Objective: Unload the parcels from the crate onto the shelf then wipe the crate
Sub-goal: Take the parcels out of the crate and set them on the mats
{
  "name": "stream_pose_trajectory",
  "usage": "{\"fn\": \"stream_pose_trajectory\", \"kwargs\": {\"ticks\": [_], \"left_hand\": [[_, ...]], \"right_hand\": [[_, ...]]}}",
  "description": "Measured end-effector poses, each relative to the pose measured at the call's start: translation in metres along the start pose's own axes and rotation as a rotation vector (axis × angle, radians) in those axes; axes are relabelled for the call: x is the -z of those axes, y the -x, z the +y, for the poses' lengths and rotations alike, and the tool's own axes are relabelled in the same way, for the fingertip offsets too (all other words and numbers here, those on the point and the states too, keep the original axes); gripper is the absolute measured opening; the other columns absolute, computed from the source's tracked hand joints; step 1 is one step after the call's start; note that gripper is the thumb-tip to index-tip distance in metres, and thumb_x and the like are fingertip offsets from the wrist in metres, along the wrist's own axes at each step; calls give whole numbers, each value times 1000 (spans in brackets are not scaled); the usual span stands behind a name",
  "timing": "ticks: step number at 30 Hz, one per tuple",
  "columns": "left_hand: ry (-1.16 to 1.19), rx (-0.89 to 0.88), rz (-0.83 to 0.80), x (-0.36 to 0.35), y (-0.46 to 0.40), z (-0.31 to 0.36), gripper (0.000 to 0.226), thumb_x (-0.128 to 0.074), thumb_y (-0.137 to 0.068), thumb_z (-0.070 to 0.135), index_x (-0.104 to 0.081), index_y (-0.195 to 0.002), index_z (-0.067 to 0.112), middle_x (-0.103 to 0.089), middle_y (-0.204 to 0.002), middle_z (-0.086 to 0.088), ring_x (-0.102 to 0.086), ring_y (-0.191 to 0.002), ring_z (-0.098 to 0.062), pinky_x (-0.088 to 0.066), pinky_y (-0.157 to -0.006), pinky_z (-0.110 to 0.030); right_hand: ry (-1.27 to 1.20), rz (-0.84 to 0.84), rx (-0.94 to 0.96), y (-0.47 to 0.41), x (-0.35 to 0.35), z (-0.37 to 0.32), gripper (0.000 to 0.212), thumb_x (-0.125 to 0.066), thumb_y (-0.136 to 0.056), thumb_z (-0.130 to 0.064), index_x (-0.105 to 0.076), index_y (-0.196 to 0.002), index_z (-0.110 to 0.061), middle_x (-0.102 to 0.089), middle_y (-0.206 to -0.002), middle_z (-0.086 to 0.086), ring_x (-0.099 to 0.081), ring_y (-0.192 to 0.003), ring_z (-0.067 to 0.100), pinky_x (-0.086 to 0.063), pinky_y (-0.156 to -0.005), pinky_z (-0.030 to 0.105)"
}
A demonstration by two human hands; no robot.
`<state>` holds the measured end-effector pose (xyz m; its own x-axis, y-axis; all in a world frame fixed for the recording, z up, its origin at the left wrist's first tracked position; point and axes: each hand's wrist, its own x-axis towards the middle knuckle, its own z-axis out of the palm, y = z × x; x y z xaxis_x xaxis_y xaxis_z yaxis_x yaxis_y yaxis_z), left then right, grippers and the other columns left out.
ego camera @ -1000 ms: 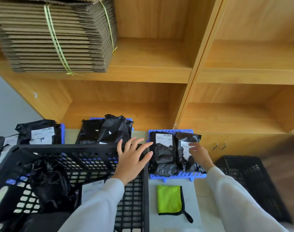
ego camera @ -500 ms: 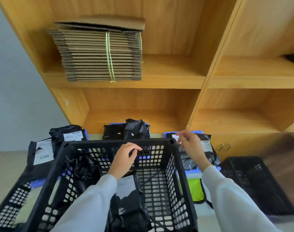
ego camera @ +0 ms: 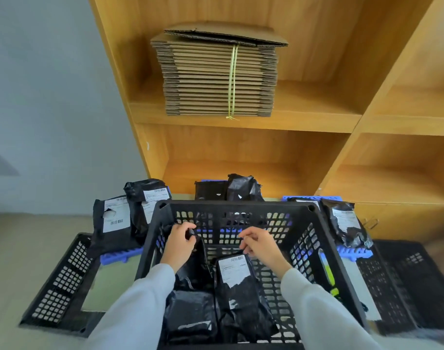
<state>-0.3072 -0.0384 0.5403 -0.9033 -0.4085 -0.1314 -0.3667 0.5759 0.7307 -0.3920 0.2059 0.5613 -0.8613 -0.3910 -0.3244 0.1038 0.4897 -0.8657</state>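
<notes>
In crate (ego camera: 241, 207): three parcels (ego camera: 234, 271); left hand (ego camera: 179, 242) grip pinches one, right hand (ego camera: 260, 245) grip another.

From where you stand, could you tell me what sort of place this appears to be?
Probably a parcel sorting or packing room. Black labelled parcels lie in a black crate, a tied bundle of flat cardboard boxes sits on a wooden shelf unit, and more parcels rest on blue trays.

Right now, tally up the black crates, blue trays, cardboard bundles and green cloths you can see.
Black crates: 3 (centre, left, right)
Blue trays: 3 (left, middle, right)
Cardboard bundles: 1
Green cloths: 1
Total: 8
</notes>
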Motion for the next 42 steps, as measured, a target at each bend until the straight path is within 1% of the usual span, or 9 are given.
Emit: {"fn": "stream_pose_trajectory", "kwargs": {"ticks": [5, 10, 13, 16, 22, 30, 34, 37, 42], "left_hand": [[-318, -98, -93, 2, -16, -18, 55, -53, -92, -7, -56, -133, 29, -15, -162, 8, -54, -63, -10, -38, -53, -18], [-534, -166, 13, 1, -23, -23, 48, -56, -89, -11, -59, -128, 17, -41, -135, -3, -57, -99, -25, -53, -72, -36], [-597, -166, 10, -2, -27, -35, 35, -61, -87, -9, -65, -112, 15, -45, -119, -4, -58, -96, -25, -55, -71, -38], [-496, -147, -14, 0, -28, -35, 16, -58, -96, 1, -60, -92, 16, -43, -106, 2, -58, -86, -20, -52, -74, -36], [-347, -266, -219, 13, -14, -6, 8, -46, -106, 25, -50, -99, 28, -55, -108, 12, -63, -89, -16, -52, -81, -40], [-77, -291, -239, 34, 15, 49, 8, -49, -104, 28, -56, -105, 32, -66, -81, 9, -65, -74, 3, -52, -75, -26], [14, -336, -222, 40, 21, 72, 9, -50, -104, 29, -58, -104, 35, -69, -84, 6, -67, -77, -1, -58, -78, -31], [212, -357, -131, 47, 26, 88, 10, -56, -102, 27, -66, -105, 25, -70, -93, 8, -70, -78, -7, -60, -72, -29], [523, -127, 409, 52, 43, 90, 10, -59, -100, 25, -67, -96, 20, -72, -89, 7, -68, -73, -12, -55, -68, -28]], "right_hand": [[-71, -17, -93, -6, -44, 7, 24, -47, -101, -4, -70, -100, -13, -75, -78, 8, -64, -61, 13, -50, -55, 24], [-95, -25, -144, -1, -53, 15, 23, -47, -101, -5, -70, -99, -13, -75, -80, 9, -64, -62, 14, -50, -54, 23], [-107, -33, -172, -1, -57, 22, 23, -48, -100, -4, -69, -98, -13, -74, -77, 6, -63, -61, 14, -48, -53, 24], [-106, -47, -207, -2, -56, 28, 22, -48, -99, -6, -69, -98, -13, -75, -77, 6, -64, -61, 14, -48, -53, 23], [-8, -200, -300, -2, -58, 28, 18, -55, -95, -17, -64, -110, -15, -71, -91, 2, -65, -69, 13, -50, -62, 27], [19, -367, -134, -6, -74, 21, 94, -91, -69, -32, -36, -146, -27, -57, -137, -7, -53, -128, 15, -46, -107, 35], [136, -67, -19, -4, -74, 14, 55, -87, -74, -31, -58, -120, -27, -68, -110, -10, -64, -110, 16, -51, -92, 32], [192, 60, 51, -7, -63, 8, 43, -83, -75, -37, -65, -113, -27, -73, -106, -8, -65, -107, 21, -53, -93, 40], [233, 61, 248, 17, -28, 5, 36, -84, -78, -14, -65, -102, -33, -73, -95, -19, -67, -92, 3, -57, -83, 33]]}}
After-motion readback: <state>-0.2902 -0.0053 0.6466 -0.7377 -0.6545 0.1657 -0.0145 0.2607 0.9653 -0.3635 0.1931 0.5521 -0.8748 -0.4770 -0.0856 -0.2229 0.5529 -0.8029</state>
